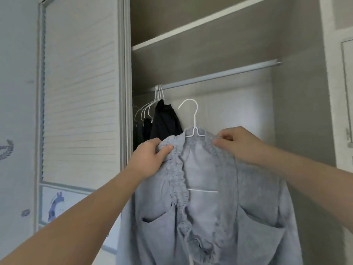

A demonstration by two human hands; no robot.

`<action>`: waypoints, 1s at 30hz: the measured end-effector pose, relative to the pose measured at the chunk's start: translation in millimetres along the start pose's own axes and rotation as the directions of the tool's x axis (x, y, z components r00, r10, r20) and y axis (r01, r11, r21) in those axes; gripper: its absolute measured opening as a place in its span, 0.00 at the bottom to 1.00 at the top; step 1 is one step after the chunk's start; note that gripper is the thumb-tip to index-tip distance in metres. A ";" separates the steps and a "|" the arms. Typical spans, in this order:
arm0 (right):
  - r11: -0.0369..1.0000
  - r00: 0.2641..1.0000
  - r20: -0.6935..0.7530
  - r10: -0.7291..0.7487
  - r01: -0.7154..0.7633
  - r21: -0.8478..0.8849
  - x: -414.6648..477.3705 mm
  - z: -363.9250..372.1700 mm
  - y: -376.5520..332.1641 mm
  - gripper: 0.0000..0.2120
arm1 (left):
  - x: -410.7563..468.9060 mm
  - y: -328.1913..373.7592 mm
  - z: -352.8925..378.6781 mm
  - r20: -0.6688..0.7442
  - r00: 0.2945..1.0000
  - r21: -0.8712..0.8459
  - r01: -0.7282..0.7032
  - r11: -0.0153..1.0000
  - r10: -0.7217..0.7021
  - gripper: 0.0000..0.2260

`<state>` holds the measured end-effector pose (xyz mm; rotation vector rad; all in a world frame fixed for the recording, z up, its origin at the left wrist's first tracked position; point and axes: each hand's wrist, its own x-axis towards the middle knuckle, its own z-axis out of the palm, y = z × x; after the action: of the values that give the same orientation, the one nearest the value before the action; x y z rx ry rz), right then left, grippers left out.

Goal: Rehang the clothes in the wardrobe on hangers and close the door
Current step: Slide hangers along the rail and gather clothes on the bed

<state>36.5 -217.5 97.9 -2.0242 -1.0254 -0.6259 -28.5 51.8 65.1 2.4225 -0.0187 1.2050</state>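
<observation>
I am gripping one grey garment [210, 217], its hem cut off, by its gathered edge with my left hand [150, 157] and right hand [238, 144], on one white hanger [193, 119] below the rail [219, 75], right of about five bunched hangers [152, 104] and dark clothes [164, 121].

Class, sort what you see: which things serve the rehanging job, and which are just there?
Job: grey trousers, white wire hanger, left hand, right hand, rail, louvred door.
Just there: empty hangers, hung dark garment, shelf, wall decal.
</observation>
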 end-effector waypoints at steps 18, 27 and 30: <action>0.694 0.741 0.003 0.672 -0.632 0.345 143.3 -30.4 -9.7 0.14 | 129.0 -39.7 50.0 0.182 0.951 -0.256 -0.200 0.946 0.250 0.18; 0.611 0.894 0.165 0.416 -0.409 0.678 233.1 35.1 23.0 0.05 | 165.6 -25.7 47.0 0.131 0.953 -0.390 -0.205 0.898 0.275 0.19; 0.597 0.937 0.103 0.334 -0.295 0.746 260.5 61.8 35.5 0.02 | 178.5 -13.7 42.4 0.155 0.963 -0.376 -0.146 0.915 0.218 0.26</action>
<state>215.7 -63.9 229.2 -1.3590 -0.6880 -0.0101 117.4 79.4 173.9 2.2316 -0.4953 0.9344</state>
